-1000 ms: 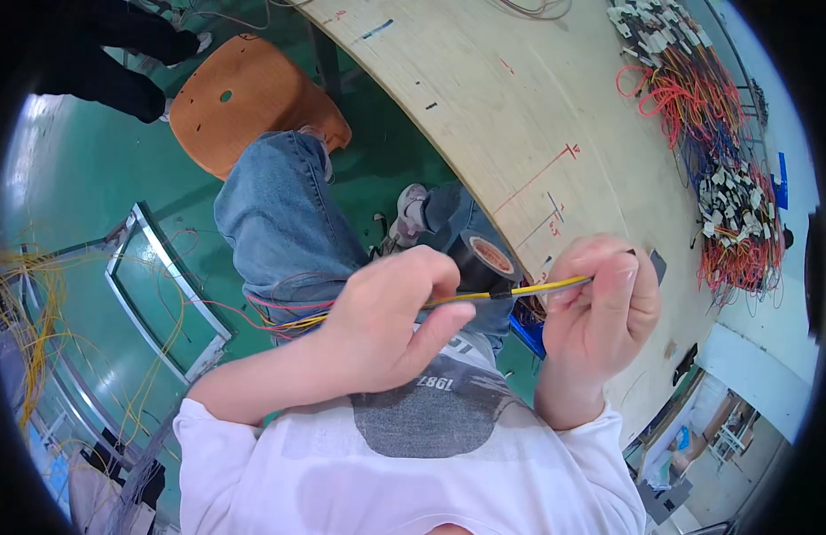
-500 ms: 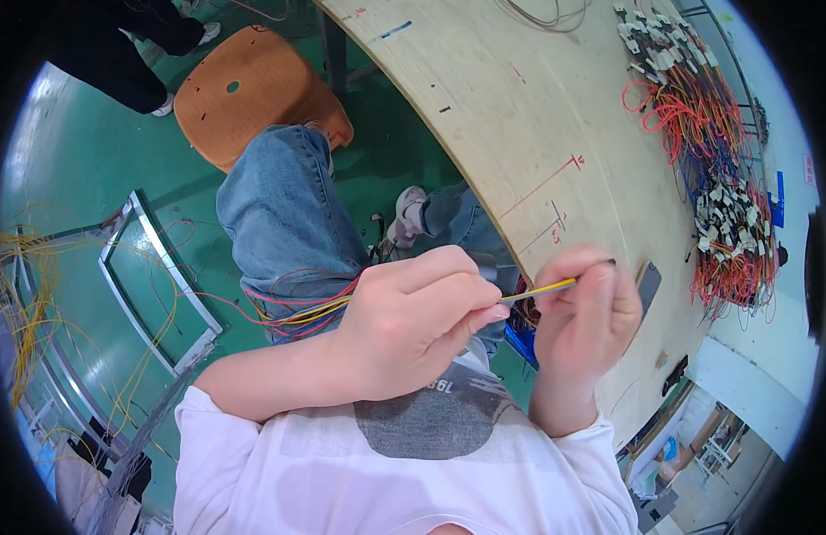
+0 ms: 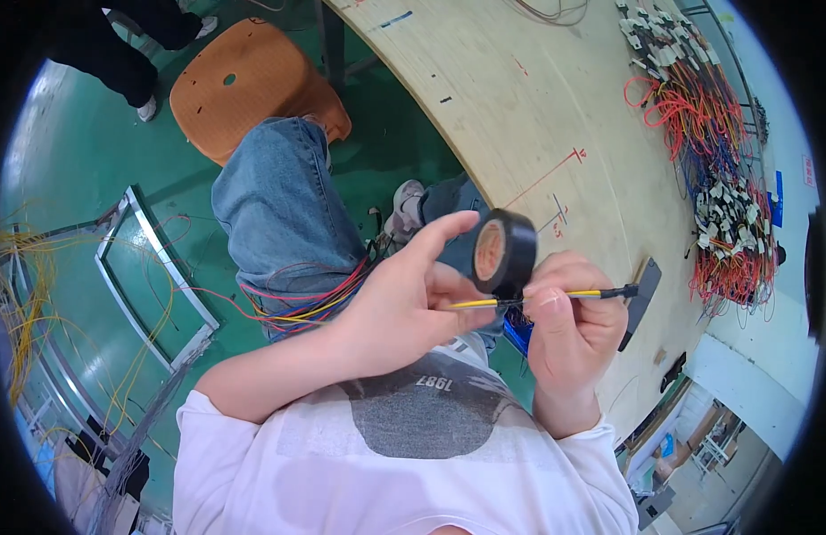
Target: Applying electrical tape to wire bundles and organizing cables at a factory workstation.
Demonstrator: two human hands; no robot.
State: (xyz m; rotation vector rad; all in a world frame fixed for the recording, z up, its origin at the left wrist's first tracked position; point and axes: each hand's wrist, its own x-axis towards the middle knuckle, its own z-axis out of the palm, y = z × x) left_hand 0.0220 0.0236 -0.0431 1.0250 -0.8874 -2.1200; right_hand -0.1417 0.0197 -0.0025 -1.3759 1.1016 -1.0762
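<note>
My left hand (image 3: 408, 303) holds a black roll of electrical tape (image 3: 502, 251) up between thumb and forefinger, just above a yellow wire (image 3: 574, 293). My right hand (image 3: 569, 330) pinches that yellow wire, whose black-taped tip points right toward the wooden table. A short strip of tape runs from the roll down to the wire. A bundle of red, yellow and blue wires (image 3: 306, 303) trails from my left hand across my jeans-clad thigh (image 3: 279, 214).
A curved plywood table (image 3: 538, 116) lies ahead with heaps of red and orange wires with white connectors (image 3: 716, 160) at its far right. An orange stool (image 3: 252, 85) stands on the green floor; another person's legs (image 3: 128, 45) are beyond it. A metal frame (image 3: 145, 267) and yellow wires (image 3: 20, 294) lie left.
My left hand has lifted the black tape roll up over the wire, where before it was closed along the wire. The right hand keeps its pinch on the yellow wire.
</note>
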